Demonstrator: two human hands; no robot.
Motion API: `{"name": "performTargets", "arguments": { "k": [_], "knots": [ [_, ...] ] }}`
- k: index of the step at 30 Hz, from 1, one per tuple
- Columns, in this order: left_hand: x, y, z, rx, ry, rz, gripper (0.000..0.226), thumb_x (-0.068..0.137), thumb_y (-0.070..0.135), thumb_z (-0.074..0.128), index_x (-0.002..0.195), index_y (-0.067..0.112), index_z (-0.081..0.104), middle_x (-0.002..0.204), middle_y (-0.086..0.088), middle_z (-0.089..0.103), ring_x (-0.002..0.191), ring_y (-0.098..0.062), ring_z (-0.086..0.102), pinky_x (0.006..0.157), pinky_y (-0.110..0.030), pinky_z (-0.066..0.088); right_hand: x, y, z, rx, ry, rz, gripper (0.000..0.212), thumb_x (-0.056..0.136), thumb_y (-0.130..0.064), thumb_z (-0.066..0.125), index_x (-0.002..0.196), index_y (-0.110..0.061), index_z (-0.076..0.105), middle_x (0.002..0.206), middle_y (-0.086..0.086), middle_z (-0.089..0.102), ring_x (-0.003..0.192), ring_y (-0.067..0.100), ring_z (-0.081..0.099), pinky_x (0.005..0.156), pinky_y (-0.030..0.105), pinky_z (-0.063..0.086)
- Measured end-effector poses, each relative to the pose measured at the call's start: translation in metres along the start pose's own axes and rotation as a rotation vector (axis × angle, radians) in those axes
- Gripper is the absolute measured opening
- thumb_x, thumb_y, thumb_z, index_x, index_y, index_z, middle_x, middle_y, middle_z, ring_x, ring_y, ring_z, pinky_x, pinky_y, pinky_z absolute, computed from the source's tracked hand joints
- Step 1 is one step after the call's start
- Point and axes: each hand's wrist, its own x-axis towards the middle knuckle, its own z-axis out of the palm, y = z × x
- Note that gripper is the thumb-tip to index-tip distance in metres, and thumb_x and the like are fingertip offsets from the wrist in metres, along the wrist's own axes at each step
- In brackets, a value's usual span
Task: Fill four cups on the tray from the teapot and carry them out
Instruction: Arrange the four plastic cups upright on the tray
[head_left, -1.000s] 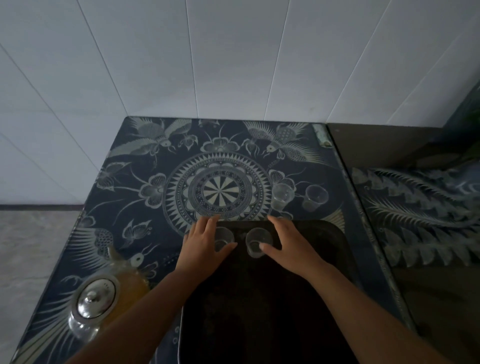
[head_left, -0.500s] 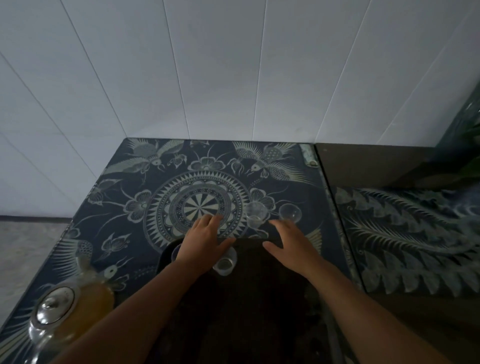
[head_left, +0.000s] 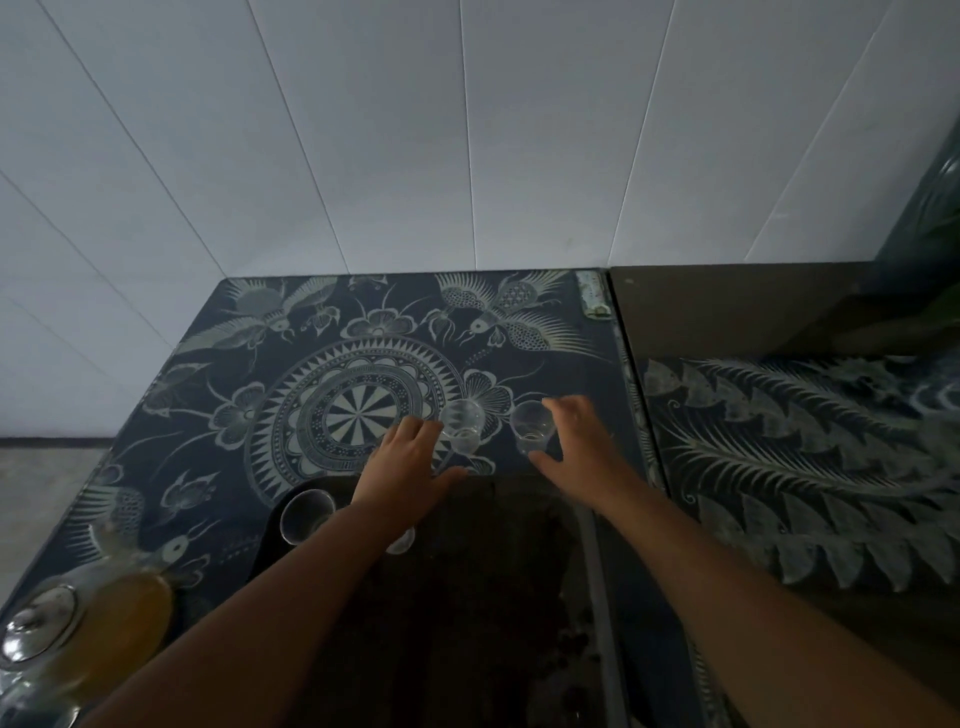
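Observation:
My left hand (head_left: 410, 460) reaches out flat over the table, its fingertips right beside a clear empty cup (head_left: 461, 425) standing on the patterned tabletop. My right hand (head_left: 579, 441) is spread at a second clear cup (head_left: 531, 428), thumb in front of its base and fingers at its right side; the hand is blurred. The dark tray (head_left: 467, 623) lies near me. One empty cup (head_left: 306, 517) stands in the tray's far left corner, and another cup (head_left: 404, 540) is half hidden behind my left forearm. The glass teapot (head_left: 78, 634) with amber tea and a metal lid sits at the lower left.
The blue patterned glass table (head_left: 234, 415) stands against a white panelled wall (head_left: 467, 156). On the right a second dark surface (head_left: 753, 306) with a feather-patterned cloth (head_left: 805, 457) adjoins it. Grey floor (head_left: 47, 478) shows at the left.
Both hands left the two cups on the tray and moved forward and right to the two cups on the tabletop. The view tilted and the tray slid lower in the frame.

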Motion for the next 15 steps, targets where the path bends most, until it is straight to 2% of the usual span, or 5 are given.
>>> {"name": "performTargets", "arguments": {
  "k": [3,10,15],
  "knots": [
    [0.015,-0.002,0.005,-0.006,-0.022,-0.01,0.076,0.092,0.052,0.068,0.153,0.016,0.039,0.149,-0.007,0.046,0.139,-0.026,0.046,0.114,-0.043,0.047,0.009,0.009,0.001,0.008,0.0,0.038,0.082,0.087,-0.041,0.072,0.151,-0.012,0.031,0.143,0.011,0.035,0.13,0.025,0.043,0.099,0.039,0.046],
    [0.051,-0.009,0.018,-0.046,-0.05,-0.009,0.085,0.089,0.049,0.073,0.155,0.015,0.033,0.152,-0.011,0.039,0.142,-0.031,0.04,0.115,-0.046,0.045,0.032,0.021,0.009,0.064,-0.087,0.137,0.093,0.087,-0.047,0.07,0.157,-0.013,0.018,0.155,0.009,0.021,0.142,0.023,0.03,0.108,0.036,0.037],
    [0.069,-0.01,0.032,-0.095,-0.084,-0.058,0.098,0.086,0.049,0.076,0.159,0.013,0.021,0.158,-0.012,0.03,0.146,-0.033,0.035,0.113,-0.047,0.044,0.044,0.025,0.022,0.017,-0.105,0.123,0.096,0.086,-0.051,0.069,0.157,-0.011,0.017,0.155,0.01,0.021,0.141,0.025,0.032,0.105,0.031,0.034]
  ]
}}
